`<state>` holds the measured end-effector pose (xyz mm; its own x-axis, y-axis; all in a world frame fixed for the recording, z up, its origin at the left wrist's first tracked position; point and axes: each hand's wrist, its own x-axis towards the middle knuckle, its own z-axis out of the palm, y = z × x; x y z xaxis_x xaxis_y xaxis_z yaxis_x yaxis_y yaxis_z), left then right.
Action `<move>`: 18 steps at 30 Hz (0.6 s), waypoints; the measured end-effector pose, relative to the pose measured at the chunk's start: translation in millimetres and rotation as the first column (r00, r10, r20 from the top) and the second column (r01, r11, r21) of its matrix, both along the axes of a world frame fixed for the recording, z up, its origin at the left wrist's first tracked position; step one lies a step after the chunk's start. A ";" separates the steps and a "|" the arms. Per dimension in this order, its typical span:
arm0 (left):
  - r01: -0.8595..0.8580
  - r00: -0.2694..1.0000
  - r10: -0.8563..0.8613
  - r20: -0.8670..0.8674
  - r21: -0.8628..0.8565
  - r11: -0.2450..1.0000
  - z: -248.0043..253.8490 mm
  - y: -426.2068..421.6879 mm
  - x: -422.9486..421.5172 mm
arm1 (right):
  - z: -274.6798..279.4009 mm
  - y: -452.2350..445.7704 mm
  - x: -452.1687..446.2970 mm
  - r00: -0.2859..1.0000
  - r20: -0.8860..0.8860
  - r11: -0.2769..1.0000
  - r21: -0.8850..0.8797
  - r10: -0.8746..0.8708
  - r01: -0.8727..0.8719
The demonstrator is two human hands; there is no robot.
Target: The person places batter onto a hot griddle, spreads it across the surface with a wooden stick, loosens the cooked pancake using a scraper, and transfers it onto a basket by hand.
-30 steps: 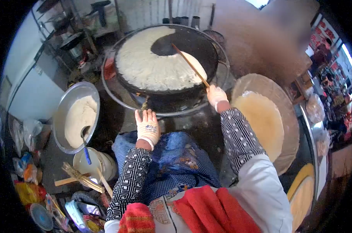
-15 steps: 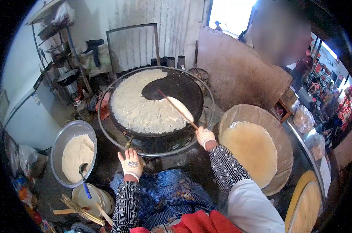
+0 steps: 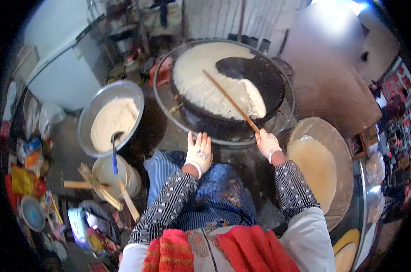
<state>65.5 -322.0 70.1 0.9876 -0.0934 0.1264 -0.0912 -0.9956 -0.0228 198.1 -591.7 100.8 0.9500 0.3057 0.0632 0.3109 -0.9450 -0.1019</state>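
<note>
My right hand (image 3: 268, 143), in a white glove, is closed on the lower end of a long wooden stick (image 3: 230, 100). The stick reaches up and left over pale batter (image 3: 194, 81) spread on a round black griddle (image 3: 271, 86). A thicker ridge of batter (image 3: 254, 97) lies right of the stick, and a dark patch of griddle shows beyond it. My left hand (image 3: 199, 153), also gloved, holds nothing; its fingers point up and rest at the near edge of the metal ring (image 3: 235, 143) around the griddle.
At left, a metal basin (image 3: 84, 129) holds dough and a ladle (image 3: 114, 156), above a white bucket (image 3: 135, 181) with wooden tools across it. On the right stands a large lined basket (image 3: 346, 181) with a round pale sheet. A brown board (image 3: 337, 99) leans behind.
The camera view has turned, shifting the scene. The stick now lies over the batter left of the ridge, its tip further left on the griddle. My left hand stays by the ring.
</note>
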 end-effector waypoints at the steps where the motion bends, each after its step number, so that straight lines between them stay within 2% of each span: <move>1: -0.013 1.000 0.013 -0.007 0.031 0.999 2.5 2.7 -1.4 | -20.7 -8.0 1.5 1.000 -0.011 1.000 -0.012 0.018 -0.018; 3: -0.022 1.000 0.023 -0.010 0.091 0.996 3.5 10.5 0.8 | -54.1 -40.8 27.6 0.996 0.009 0.993 0.073 -0.092 0.091; 5: -0.043 0.998 0.048 -0.037 0.120 0.992 3.9 10.7 1.3 | -64.1 -65.6 62.9 0.992 0.063 0.989 0.100 -0.113 0.106; 6: -0.028 0.998 0.036 -0.050 0.150 0.988 12.2 11.5 -1.1 | -17.2 -39.4 39.3 0.980 0.065 0.980 -0.044 -0.189 0.192; 9: -0.047 0.998 0.052 -0.031 0.160 0.986 3.6 15.5 2.3 | -7.6 -23.7 32.8 0.984 0.006 0.984 -0.003 -0.180 0.181; 12: -0.090 0.996 0.091 0.002 0.147 0.985 -0.3 19.6 6.5 | -12.7 -39.6 47.4 0.959 -0.018 0.958 -0.038 -0.284 0.283; 14: -0.121 0.992 0.115 0.049 0.144 0.982 -11.2 23.3 10.2 | -21.4 -40.0 57.4 0.971 0.125 0.973 -0.080 -0.204 0.215; 16: -0.124 0.992 0.126 -0.002 0.164 0.979 0.1 24.2 8.9 | -10.7 -30.6 43.1 0.985 0.133 0.988 -0.086 -0.114 0.126; 18: -0.141 0.987 0.152 -0.049 0.189 0.972 8.3 24.8 8.1 | -18.5 -34.9 42.1 0.957 -0.149 0.918 0.279 -0.248 0.281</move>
<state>73.6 -297.2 78.4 0.9976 0.0371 0.0582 0.0484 -0.9773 -0.2061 240.1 -626.7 82.3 0.9997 0.0253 0.0039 0.0248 -0.9133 -0.4064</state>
